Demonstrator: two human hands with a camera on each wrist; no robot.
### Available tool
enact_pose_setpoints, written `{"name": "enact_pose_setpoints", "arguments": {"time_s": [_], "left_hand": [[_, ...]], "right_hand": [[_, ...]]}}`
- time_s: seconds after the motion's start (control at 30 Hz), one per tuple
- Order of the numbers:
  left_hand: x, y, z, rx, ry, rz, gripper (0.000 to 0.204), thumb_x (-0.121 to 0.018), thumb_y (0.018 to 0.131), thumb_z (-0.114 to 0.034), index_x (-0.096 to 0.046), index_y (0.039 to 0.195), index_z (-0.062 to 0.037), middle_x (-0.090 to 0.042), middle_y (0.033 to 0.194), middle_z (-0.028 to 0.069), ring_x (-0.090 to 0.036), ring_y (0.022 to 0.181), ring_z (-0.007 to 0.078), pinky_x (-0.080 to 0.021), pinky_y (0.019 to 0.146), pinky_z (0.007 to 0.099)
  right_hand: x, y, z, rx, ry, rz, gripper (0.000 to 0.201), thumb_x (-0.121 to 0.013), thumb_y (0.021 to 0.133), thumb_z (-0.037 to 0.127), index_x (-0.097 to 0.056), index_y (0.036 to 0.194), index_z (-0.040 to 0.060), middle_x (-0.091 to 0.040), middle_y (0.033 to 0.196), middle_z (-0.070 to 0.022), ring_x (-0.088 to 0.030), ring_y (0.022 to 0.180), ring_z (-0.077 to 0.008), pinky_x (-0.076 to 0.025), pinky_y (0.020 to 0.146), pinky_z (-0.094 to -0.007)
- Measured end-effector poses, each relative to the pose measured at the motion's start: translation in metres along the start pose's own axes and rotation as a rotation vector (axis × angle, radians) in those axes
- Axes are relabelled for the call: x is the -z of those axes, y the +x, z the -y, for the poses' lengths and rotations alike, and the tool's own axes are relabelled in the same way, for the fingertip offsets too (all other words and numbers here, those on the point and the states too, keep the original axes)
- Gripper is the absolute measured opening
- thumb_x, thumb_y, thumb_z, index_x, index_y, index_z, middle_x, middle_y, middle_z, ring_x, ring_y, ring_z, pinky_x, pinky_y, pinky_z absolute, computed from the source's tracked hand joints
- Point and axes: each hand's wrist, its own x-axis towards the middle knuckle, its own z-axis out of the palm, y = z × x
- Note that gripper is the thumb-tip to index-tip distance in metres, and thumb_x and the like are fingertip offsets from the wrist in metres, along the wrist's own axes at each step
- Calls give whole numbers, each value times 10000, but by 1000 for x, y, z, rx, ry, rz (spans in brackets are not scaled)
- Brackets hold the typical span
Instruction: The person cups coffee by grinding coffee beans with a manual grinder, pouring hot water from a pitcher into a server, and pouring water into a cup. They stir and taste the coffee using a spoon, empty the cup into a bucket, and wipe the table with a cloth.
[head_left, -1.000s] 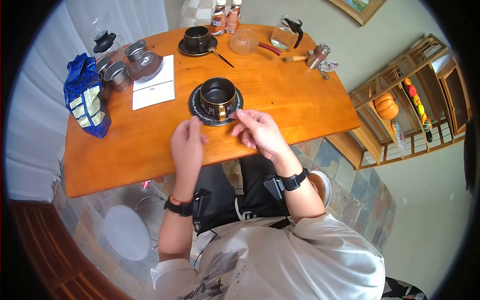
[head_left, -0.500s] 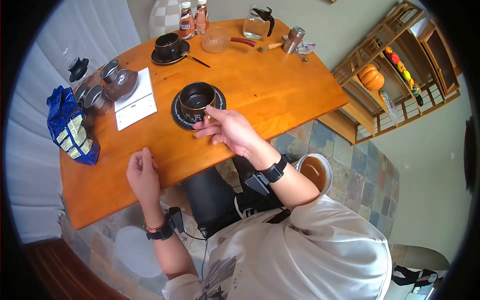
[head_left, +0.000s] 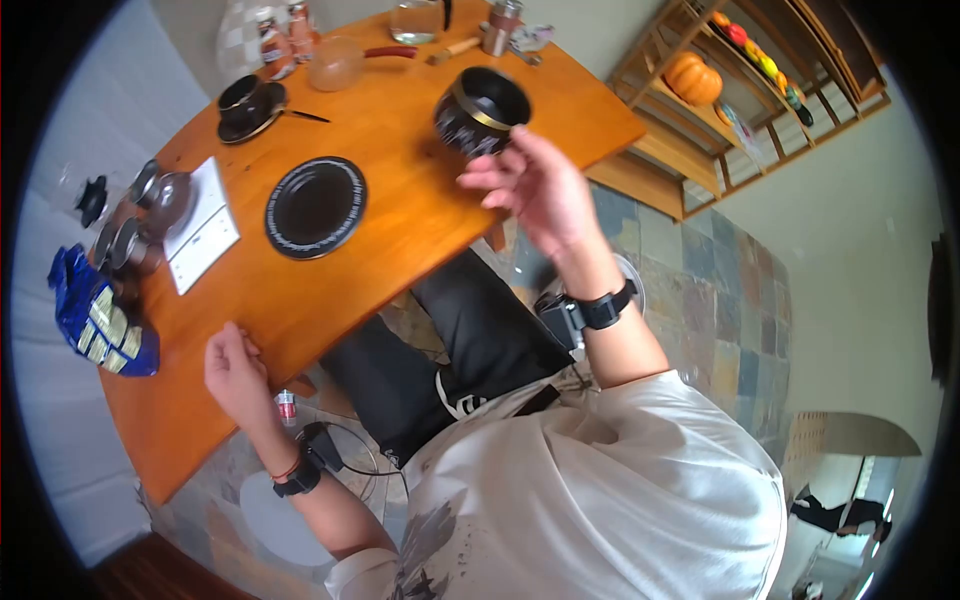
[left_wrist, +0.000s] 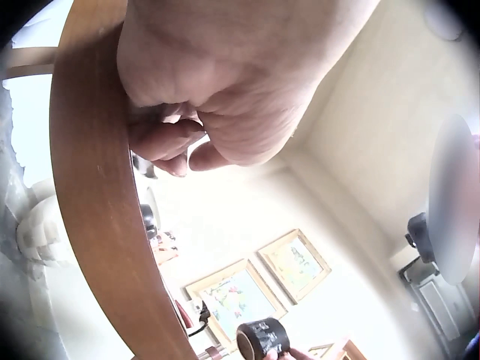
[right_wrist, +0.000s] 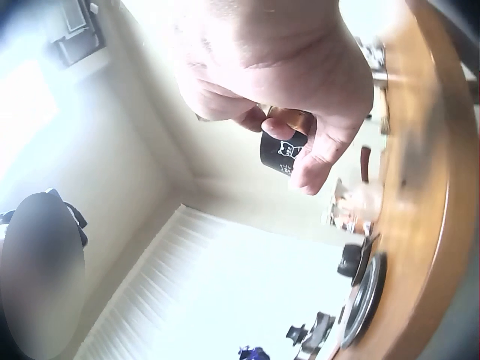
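In the head view the right hand (head_left: 545,195) pinches the handle of a black cup (head_left: 484,110) with a gold rim, holding it above the table's right part. The right wrist view shows thumb and fingers of the right hand (right_wrist: 277,82) on the gold handle (right_wrist: 291,118). A black saucer (head_left: 317,208) with white lettering lies bare on the table, left of the cup. The left hand (head_left: 236,370) rests by the table's front edge at the left, holding nothing, its fingers loosely curled; the left wrist view shows this left hand (left_wrist: 225,82) at the edge.
On the wooden table (head_left: 400,210) stand a blue bag (head_left: 100,320), metal cups, a glass server (head_left: 172,203) on white paper, and a second black cup on its saucer (head_left: 250,127). Behind are bottles (head_left: 300,35), a glass pot with red handle (head_left: 337,64), a glass jug and a grinder (head_left: 500,27).
The right hand has taken hold of the cup, lifted it off its saucer and carried it right. The left hand has drawn back to the left. The head view has shifted.
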Motion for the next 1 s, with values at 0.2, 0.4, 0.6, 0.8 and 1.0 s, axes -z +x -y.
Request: {"name": "enact_pose_setpoints", "arguments": {"time_s": [0.2, 0.4, 0.6, 0.8, 1.0], "left_hand": [[3, -2, -1, -63, 46, 20, 226, -619, 1042, -236, -607, 879, -79, -551, 712, -27, -354, 496, -16, -202, 432, 181], [-5, -6, -8, -74, 125, -58, 206, -646, 1024, -263, -641, 922, -84, -570, 758, -36, -393, 561, -13, -230, 482, 167], [-7, -6, -11, -82, 197, -78, 222, -646, 1022, -272, -656, 941, -65, -568, 775, -33, -456, 647, 9, -275, 552, 177], [-4, -6, -9, -95, 231, -110, 247, -637, 1027, -268, -678, 1005, -26, -599, 811, -13, -496, 681, 26, -307, 568, 186], [-13, -12, -13, -142, 234, -149, 226, -644, 1029, -262, -647, 907, -71, -574, 748, -28, -401, 561, 9, -247, 504, 191]], "right_hand": [[104, -62, 53, 197, -177, -482, 359, -581, 1021, 368, -635, 1038, 13, -706, 943, -138, -732, 888, -275, -537, 711, -337], [207, -128, 60, 222, -307, -863, 379, -611, 1016, 366, -649, 1004, -12, -693, 861, -122, -729, 779, -252, -544, 639, -330], [289, -165, 22, -19, -656, -1088, 388, -652, 998, 406, -697, 931, 26, -674, 789, -54, -709, 720, -175, -546, 609, -298], [337, -177, -17, -246, -802, -1169, 406, -654, 997, 388, -707, 928, -9, -674, 779, -55, -698, 695, -163, -553, 591, -302], [380, -187, -46, -360, -1383, -1168, 435, -684, 942, 445, -760, 896, 19, -724, 766, -163, -735, 744, -264, -567, 708, -400]]}}
